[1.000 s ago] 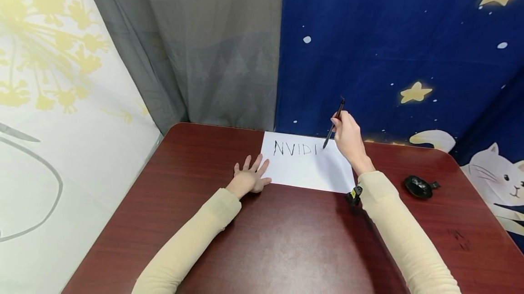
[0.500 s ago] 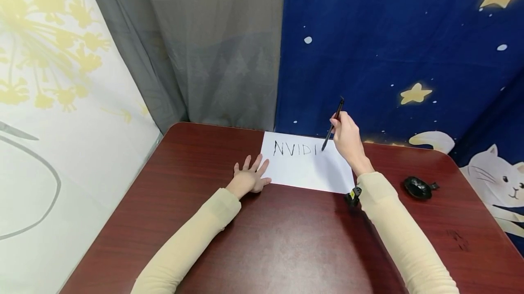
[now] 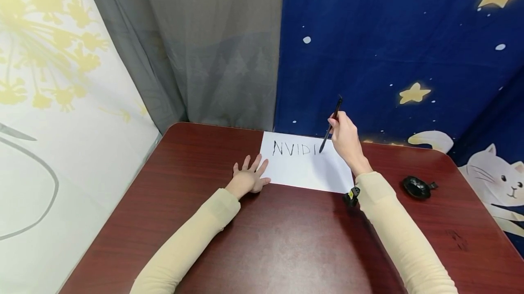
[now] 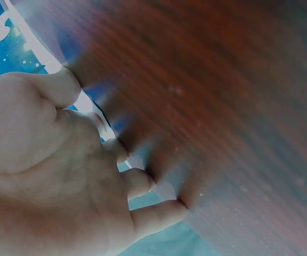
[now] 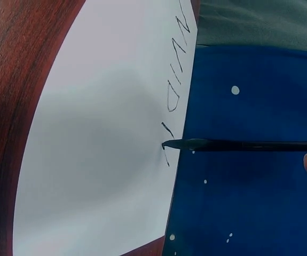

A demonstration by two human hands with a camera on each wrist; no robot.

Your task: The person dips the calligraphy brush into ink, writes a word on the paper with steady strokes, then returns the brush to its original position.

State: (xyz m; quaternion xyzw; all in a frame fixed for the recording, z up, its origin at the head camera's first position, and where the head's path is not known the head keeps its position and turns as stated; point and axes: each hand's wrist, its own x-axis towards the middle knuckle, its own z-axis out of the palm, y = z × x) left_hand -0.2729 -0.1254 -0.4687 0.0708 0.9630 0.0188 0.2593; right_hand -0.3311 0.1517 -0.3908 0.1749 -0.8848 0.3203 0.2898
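Note:
My right hand (image 3: 347, 137) pinches a dark writing brush (image 5: 222, 145) by its handle, above the far right part of a white sheet of paper (image 3: 307, 173). In the right wrist view the black brush tip meets the paper, beside a short thin stroke. Black letters (image 3: 289, 148) reading N, V, I, D, I run along the sheet's far side. My left hand (image 3: 250, 179) lies with fingers spread at the sheet's left edge. Its fingertips (image 4: 169, 210) touch the table in the left wrist view, with the palm raised.
The reddish-brown wooden table (image 3: 278, 239) carries a small black dish (image 3: 416, 187) with a short handle at the right. Dark smudges (image 3: 457, 239) mark the tabletop near it. Grey and blue curtains (image 3: 348, 34) hang right behind the far edge.
My right hand and the brush have moved slightly left and toward me, the tip sliding down beside the last letter. My left hand keeps its place.

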